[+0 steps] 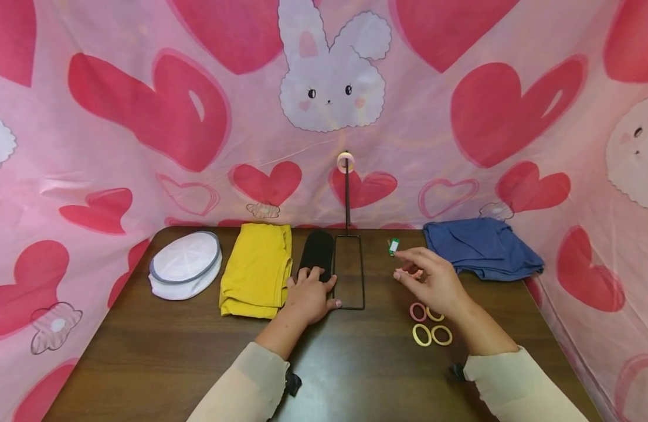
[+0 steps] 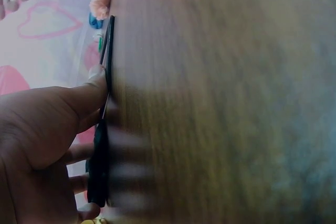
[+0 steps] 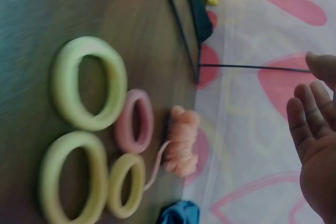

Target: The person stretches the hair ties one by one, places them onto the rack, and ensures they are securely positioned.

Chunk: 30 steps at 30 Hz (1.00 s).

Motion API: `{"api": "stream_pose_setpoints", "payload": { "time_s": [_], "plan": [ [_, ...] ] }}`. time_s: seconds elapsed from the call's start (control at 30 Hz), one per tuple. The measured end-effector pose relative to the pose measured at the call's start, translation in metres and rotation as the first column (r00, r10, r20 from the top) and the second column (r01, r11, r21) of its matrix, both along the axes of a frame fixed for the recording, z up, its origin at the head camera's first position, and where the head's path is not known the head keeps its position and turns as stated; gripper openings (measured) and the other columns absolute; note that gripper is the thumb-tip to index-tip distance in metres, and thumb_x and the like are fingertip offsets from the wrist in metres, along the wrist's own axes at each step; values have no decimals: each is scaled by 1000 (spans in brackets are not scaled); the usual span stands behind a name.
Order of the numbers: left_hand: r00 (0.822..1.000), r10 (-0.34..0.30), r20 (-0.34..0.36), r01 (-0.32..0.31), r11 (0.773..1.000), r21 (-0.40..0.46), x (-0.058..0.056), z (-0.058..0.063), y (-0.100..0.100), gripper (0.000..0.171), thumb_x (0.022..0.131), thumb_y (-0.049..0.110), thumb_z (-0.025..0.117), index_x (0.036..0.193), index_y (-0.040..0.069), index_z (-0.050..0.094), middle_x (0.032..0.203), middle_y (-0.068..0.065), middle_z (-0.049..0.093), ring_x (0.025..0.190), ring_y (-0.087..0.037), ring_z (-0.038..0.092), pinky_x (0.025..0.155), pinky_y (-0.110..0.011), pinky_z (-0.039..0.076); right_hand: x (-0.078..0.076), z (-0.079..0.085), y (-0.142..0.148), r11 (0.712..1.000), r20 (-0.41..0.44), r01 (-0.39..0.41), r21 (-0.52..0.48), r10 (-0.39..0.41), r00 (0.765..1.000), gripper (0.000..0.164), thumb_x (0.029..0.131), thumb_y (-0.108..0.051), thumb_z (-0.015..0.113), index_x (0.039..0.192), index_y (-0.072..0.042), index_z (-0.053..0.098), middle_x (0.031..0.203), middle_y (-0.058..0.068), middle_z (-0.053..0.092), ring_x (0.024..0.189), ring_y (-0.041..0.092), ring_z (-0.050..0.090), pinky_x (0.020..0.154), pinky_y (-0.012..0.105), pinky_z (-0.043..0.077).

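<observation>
My left hand [image 1: 313, 296] lies over the near end of a long black flat object [image 1: 318, 249]; its thumb touches the base of a black wire stand [image 1: 363, 272]. In the left wrist view its fingers press the black object [image 2: 97, 166]. My right hand [image 1: 434, 281] hovers above the table with nothing in it. In the right wrist view the fingers of the right hand [image 3: 320, 124] are extended, apart from the stand's upright. A peach yarn bundle [image 3: 181, 142] lies beyond several yellow and pink rings [image 3: 67, 93]. Pale rings [image 1: 346, 162] hang at the stand's top.
A white hat with a grey rim [image 1: 186, 264] and a folded yellow cloth [image 1: 257, 269] lie on the left. Folded blue cloth [image 1: 479, 249] lies at the back right, near a small green-and-white tag [image 1: 394, 246]. A pink patterned curtain [image 1: 250, 135] surrounds the table.
</observation>
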<state>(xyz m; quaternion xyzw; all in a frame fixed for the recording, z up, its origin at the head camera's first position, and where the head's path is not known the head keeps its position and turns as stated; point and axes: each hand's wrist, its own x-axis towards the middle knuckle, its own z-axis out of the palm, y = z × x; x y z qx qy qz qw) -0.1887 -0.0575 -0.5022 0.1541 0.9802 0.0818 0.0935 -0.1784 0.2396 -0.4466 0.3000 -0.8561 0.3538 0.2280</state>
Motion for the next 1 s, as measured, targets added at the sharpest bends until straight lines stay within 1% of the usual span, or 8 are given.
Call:
{"api": "stream_pose_setpoints", "payload": {
  "time_s": [0.1,0.17,0.27,0.37,0.5,0.6,0.77,1.0],
  "plan": [
    [1000,-4,-2,4,1000,-2,0,0,0,70,94,66,61,156,35,48,158,-9,41,142,-40,34,105,-63,30,6,-7,6,999,15,-15,31,15,1000,45,80,1,87,122,-9,75,109,2,71,85,15,70,72,18,54],
    [1000,-5,-4,5,1000,-1,0,0,-1,71,94,66,61,156,35,48,158,-9,41,142,-40,34,106,-63,30,10,-11,11,999,27,-29,44,28,999,45,79,2,87,121,-7,75,109,4,72,89,18,71,80,12,51],
    [1000,-5,-4,5,1000,-1,0,0,-1,71,94,66,61,156,35,48,158,-9,42,142,-40,34,106,-63,30,15,-17,18,995,45,-34,91,30,999,44,78,2,88,119,-7,76,113,5,74,100,23,72,94,10,45],
    [1000,-4,-3,4,1000,1,0,-1,-1,71,93,66,62,156,35,49,158,-9,42,141,-40,34,106,-63,30,20,-22,26,986,82,-18,167,4,997,44,78,0,88,119,-12,76,115,2,75,106,23,71,94,15,48],
    [1000,1,-6,-1,1000,3,0,-1,-1,71,93,66,62,155,35,49,158,-9,42,141,-40,34,105,-63,30,25,-28,37,967,157,-13,253,-27,987,46,80,-2,87,122,-15,75,114,-3,73,105,19,68,82,34,57],
    [1000,6,-8,-5,1000,5,0,-1,0,71,93,66,62,155,35,49,158,-9,42,142,-40,33,105,-63,29,26,-35,43,956,176,-34,292,-19,984,45,79,0,86,120,-14,76,116,-2,72,107,20,67,84,44,56],
    [1000,8,-16,-8,1000,10,0,-3,0,70,93,65,63,155,35,49,157,-9,42,141,-39,33,103,-63,30,26,-43,51,944,167,-64,325,10,986,44,75,2,86,115,-12,78,113,-2,73,107,21,66,87,44,53],
    [1000,7,-15,-7,1000,14,0,-3,0,71,92,66,63,155,35,50,158,-8,42,141,-39,33,103,-62,30,26,-48,56,935,223,-95,343,17,975,50,72,-1,89,119,-14,76,113,-6,72,106,18,63,89,44,51]
  ]
}}
